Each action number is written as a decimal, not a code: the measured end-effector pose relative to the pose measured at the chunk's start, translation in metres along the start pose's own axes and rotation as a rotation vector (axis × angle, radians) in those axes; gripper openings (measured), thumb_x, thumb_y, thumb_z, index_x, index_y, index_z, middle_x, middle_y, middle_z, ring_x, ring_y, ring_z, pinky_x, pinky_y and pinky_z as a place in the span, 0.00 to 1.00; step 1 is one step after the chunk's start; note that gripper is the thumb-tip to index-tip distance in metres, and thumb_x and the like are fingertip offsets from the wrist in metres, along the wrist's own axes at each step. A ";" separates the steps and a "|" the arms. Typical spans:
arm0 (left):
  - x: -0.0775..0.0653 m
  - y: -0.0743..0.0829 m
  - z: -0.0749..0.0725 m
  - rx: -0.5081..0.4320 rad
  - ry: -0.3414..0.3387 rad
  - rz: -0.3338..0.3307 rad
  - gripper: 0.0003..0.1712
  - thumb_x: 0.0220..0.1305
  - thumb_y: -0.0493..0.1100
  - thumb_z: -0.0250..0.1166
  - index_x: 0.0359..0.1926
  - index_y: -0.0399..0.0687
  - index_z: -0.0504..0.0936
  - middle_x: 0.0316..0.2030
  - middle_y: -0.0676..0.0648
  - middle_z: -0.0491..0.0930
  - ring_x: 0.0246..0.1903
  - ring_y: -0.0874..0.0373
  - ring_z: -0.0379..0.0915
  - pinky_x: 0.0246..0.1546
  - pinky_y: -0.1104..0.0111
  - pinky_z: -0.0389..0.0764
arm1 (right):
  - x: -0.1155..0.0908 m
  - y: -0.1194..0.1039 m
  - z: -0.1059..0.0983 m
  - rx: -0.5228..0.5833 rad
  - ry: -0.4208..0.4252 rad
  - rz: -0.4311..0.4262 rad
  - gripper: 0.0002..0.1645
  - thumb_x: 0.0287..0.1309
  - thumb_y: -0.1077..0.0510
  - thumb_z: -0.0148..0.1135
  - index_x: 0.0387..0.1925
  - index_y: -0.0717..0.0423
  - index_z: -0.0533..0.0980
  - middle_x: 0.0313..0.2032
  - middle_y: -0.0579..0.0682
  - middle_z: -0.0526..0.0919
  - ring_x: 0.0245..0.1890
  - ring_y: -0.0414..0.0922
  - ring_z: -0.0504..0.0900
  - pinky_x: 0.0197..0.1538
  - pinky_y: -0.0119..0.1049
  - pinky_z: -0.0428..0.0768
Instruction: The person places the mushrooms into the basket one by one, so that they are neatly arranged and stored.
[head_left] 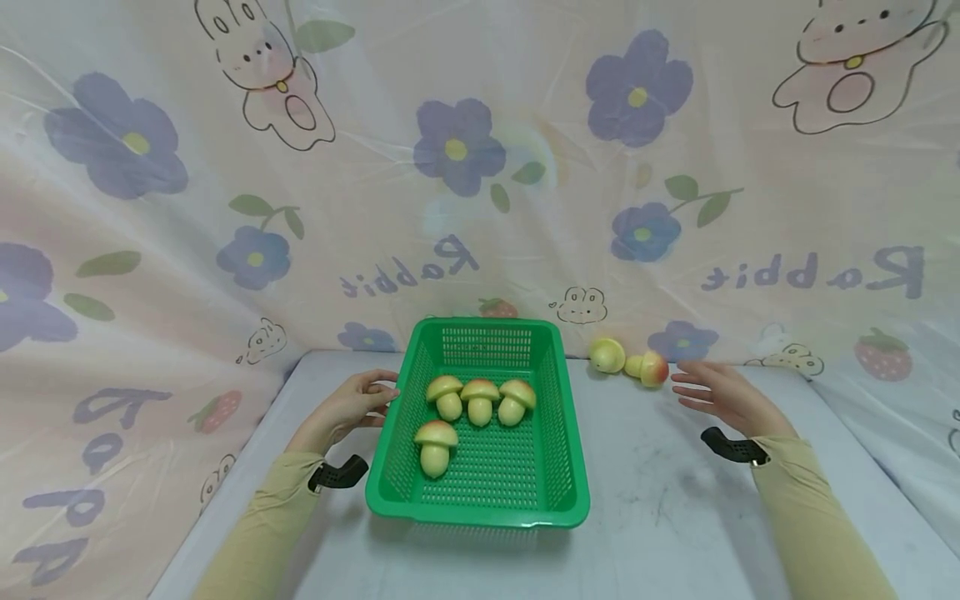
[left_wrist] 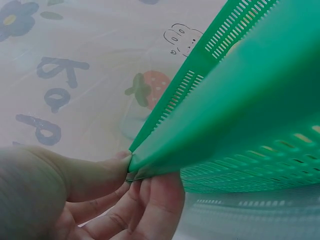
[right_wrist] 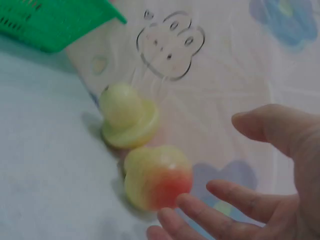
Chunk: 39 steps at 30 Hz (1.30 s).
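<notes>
While my left hand (head_left: 356, 408) pinches the left edge of the green basket (head_left: 480, 515), my right hand (head_left: 716, 393) is spread wide near the far edge of the pale worktop (head_left: 645, 517), with nothing in its grip. On the left my grip is narrow, the thumb against the rim's lip and the other fingers beneath it, with only the plastic edge between. On the right my thumb stands well away from my fingers, whose tips are just beside the red-flushed mushroom (head_left: 654, 369); I cannot tell whether they touch it. That piece lies on its side by the worktop's far edge, to the right of the basket, its stem pointing left. Close beside it, nearer the basket's far right corner, lies the greenish mushroom (head_left: 606, 356), its stem turned toward me. Inside the basket are four more: a row of three mushrooms (head_left: 480, 392) across the floor toward the far edge, and a single mushroom (head_left: 435, 450) nearer me, close to the left edge. All four have their caps toward the far edge and their stems toward the near one. Behind the worktop's far edge hangs a light cloth (head_left: 540, 233) printed with purple flowers, rabbits and strawberries.
</notes>
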<state>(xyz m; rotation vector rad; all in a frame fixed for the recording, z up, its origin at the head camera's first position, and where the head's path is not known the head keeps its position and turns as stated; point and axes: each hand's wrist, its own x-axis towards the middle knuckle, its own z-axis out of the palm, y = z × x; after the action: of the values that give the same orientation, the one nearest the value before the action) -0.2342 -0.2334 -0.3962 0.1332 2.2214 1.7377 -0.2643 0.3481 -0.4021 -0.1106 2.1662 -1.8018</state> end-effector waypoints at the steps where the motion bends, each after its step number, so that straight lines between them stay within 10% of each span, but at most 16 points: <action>1: 0.000 0.000 0.000 0.001 0.001 -0.001 0.27 0.71 0.40 0.57 0.67 0.38 0.62 0.42 0.41 0.77 0.32 0.55 0.76 0.35 0.64 0.82 | 0.002 0.004 -0.001 -0.001 0.003 0.010 0.48 0.73 0.42 0.44 0.71 0.71 0.35 0.69 0.74 0.44 0.68 0.66 0.49 0.63 0.47 0.65; 22: 0.002 -0.003 0.000 0.011 0.010 -0.016 0.25 0.71 0.40 0.57 0.66 0.40 0.64 0.42 0.42 0.78 0.33 0.54 0.77 0.35 0.63 0.83 | 0.028 0.035 -0.009 -0.009 0.048 0.043 0.47 0.73 0.40 0.38 0.71 0.71 0.35 0.69 0.75 0.42 0.69 0.64 0.45 0.66 0.44 0.62; 39: 0.003 0.001 0.001 0.004 0.018 -0.026 0.26 0.71 0.40 0.57 0.66 0.39 0.64 0.42 0.41 0.77 0.32 0.55 0.76 0.35 0.64 0.83 | 0.060 0.036 0.013 -0.112 0.208 -0.006 0.55 0.67 0.45 0.55 0.71 0.70 0.31 0.68 0.74 0.43 0.67 0.63 0.51 0.67 0.53 0.57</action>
<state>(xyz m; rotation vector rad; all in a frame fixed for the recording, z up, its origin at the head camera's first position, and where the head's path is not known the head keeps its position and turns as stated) -0.2363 -0.2314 -0.3964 0.0891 2.2295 1.7281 -0.3123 0.3274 -0.4508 0.0481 2.4122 -1.7642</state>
